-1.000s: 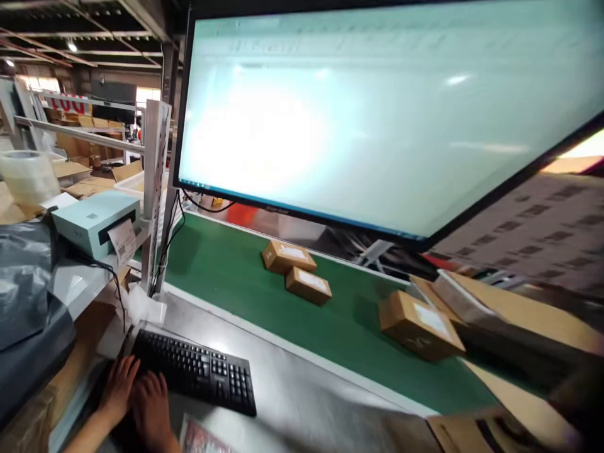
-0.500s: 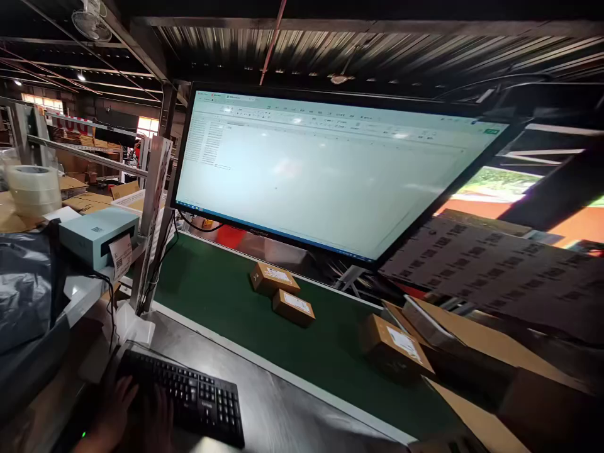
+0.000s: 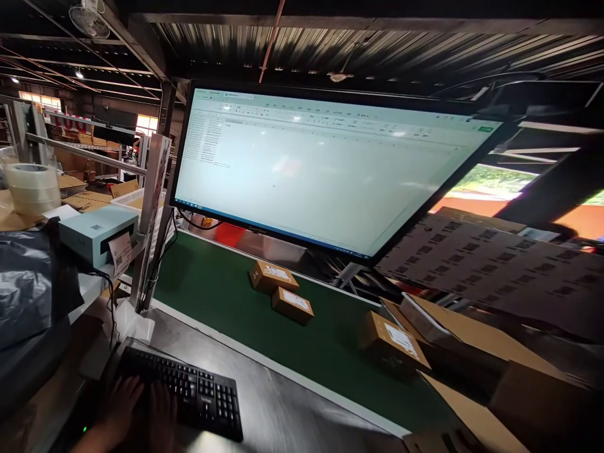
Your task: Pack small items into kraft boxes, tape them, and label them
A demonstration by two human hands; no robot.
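Keyboard (image 3: 189, 390) under both hands, at the near left of a metal table (image 3: 283, 402)

The bare metal surface shines in streaks and runs alongside a green belt (image 3: 221, 308) with pale edges. The room is a dim, warehouse-like space with a corrugated ceiling (image 3: 330, 50), a fan (image 3: 89, 20) at the upper left and daylight at the far right.

Above the keyboard's left part, the left hand (image 3: 117, 406) has its fingers a little apart. The right hand (image 3: 163, 412) is beside it, in shadow, fingers extended with slight gaps; whether either presses a key cannot be told. Neither is clamped on anything.

A large monitor (image 3: 306, 182) spans the view above the belt, blocking part of what lies behind, its screen showing a mostly blank spreadsheet. On the belt, two small boxes (image 3: 292, 305) sit close together, and a larger box (image 3: 395, 345) lies farther right, near open cartons (image 3: 472, 333). To the left, a light-blue printer (image 3: 97, 236) with a printed label (image 3: 121, 251) hanging out stands between a dark plastic bag (image 3: 23, 283) and a metal post (image 3: 153, 163); tape rolls (image 3: 35, 185) are stacked behind the bag.
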